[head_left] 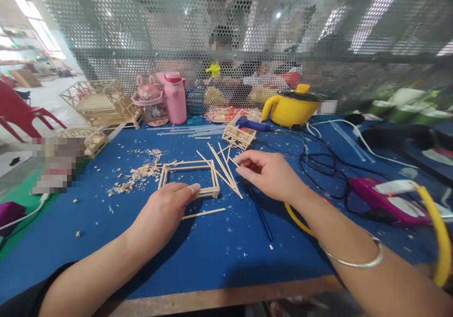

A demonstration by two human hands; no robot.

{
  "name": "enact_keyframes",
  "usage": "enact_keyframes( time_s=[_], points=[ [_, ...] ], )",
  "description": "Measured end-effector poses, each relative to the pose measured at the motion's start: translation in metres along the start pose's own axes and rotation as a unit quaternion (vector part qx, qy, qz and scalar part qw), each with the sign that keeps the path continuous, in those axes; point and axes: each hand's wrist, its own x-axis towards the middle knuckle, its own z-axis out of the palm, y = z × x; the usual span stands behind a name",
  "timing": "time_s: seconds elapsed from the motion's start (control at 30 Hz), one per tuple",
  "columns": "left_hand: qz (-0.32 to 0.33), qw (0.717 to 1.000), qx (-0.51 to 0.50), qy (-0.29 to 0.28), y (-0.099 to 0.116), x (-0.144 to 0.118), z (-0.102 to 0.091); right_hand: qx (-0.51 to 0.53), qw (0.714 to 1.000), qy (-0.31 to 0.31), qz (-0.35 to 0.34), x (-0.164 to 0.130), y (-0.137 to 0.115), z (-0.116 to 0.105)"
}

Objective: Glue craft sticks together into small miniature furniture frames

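My left hand (173, 201) is closed on the near side of a small rectangular frame (189, 166) of thin wooden sticks, which rests on the blue table. Its fingers and thumb hide part of that side. My right hand (265, 173) is pinched at the right of a loose bunch of wooden sticks (224, 171), with a short wooden stick (233, 161) at its fingertips. One separate wooden strip (205, 213) lies just in front of the frame. A dark blue pen-like rod (261, 215) lies below my right hand.
Wood scraps (136, 178) are heaped left of the frame. Behind are a blue glue gun (253, 124) on a small wooden model (238, 135), clear glue sticks (194, 130), a pink bottle (176, 100) and a yellow pot (295, 107). Black cables (306, 159) and a purple power strip (382, 204) lie right.
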Motion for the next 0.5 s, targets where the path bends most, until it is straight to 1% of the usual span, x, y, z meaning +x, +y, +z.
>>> enact_keyframes(
  time_s=[0.13,0.3,0.37,0.5],
  points=[
    [-0.011,1.0,-0.011,-0.002,0.001,-0.001,-0.001,-0.05,0.994,-0.101,-0.007,-0.004,-0.003,0.012],
    [-0.019,1.0,-0.024,0.001,0.002,0.0,-0.004,-0.022,0.982,-0.185,-0.007,-0.012,-0.015,0.017],
    [-0.012,0.999,-0.034,-0.001,0.002,0.001,-0.006,-0.005,0.981,-0.196,-0.001,-0.014,-0.018,0.019],
    [0.004,0.998,-0.057,-0.014,0.002,0.004,-0.01,0.017,0.981,-0.193,0.004,-0.016,-0.02,0.023]
  ],
)
